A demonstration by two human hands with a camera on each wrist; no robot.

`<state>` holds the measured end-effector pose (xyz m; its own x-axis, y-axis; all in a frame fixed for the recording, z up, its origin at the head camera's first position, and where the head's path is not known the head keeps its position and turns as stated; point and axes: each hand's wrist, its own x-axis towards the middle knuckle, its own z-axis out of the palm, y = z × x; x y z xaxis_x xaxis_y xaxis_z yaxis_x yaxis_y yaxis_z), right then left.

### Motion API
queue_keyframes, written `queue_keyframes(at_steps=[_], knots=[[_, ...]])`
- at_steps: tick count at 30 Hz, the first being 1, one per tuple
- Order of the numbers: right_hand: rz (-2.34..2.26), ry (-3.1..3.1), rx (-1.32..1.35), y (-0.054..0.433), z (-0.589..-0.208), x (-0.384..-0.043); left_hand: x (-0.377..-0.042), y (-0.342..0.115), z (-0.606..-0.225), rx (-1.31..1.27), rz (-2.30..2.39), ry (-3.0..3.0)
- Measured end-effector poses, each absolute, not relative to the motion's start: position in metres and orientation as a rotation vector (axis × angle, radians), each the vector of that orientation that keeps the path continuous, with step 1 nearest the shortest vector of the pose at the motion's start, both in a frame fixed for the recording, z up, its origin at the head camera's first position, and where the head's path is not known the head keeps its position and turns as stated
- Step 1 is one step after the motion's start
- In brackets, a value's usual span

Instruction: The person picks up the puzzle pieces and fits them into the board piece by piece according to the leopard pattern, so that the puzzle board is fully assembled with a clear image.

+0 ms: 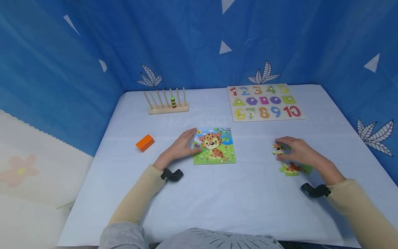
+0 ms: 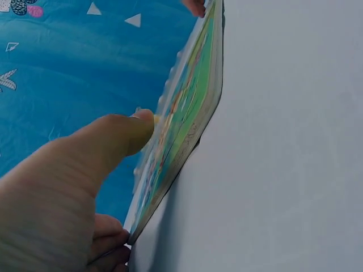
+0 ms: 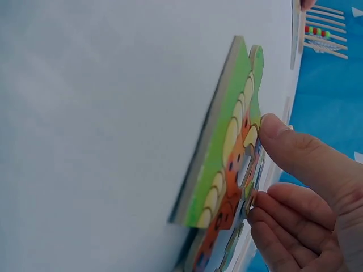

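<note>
A square leopard jigsaw board (image 1: 214, 147) lies flat in the middle of the table. My left hand (image 1: 181, 145) rests at its left side, thumb over the picture and fingertips by the upper left corner. In the left wrist view the thumb (image 2: 122, 133) is straight above the board's face. To the right, my right hand (image 1: 295, 150) pinches a jigsaw piece (image 1: 278, 148) showing part of the leopard's face, between thumb and fingers. More jigsaw pieces (image 1: 292, 168) with the leopard's body and green grass lie just below that hand, partly hidden by it.
An orange block (image 1: 145, 143) lies left of the left hand. Behind stands a wooden peg rack (image 1: 169, 109) with green and red beads on one peg. A number and shape board (image 1: 264, 103) lies at the back right. Blue curtain (image 1: 192, 45) borders the table.
</note>
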<state>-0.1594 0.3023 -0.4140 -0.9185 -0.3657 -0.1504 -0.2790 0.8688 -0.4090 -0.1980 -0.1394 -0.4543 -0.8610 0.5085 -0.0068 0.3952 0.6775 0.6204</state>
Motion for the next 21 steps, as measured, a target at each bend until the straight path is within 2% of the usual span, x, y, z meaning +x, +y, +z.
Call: queue_keyframes(at_steps=[9,14,21], knots=[[-0.56,2.796,-0.446,0.301,-0.417,-0.155,-0.197,-0.136,-0.454,0.739,0.891,2.752],[-0.598,2.826,-0.538,0.296,-0.413,-0.158,-0.197,-0.136,-0.454,0.742,0.878,2.761],[-0.783,2.794,-0.742,0.238,-0.397,-0.176,-0.197,-0.136,-0.455,0.743,0.89,2.751]])
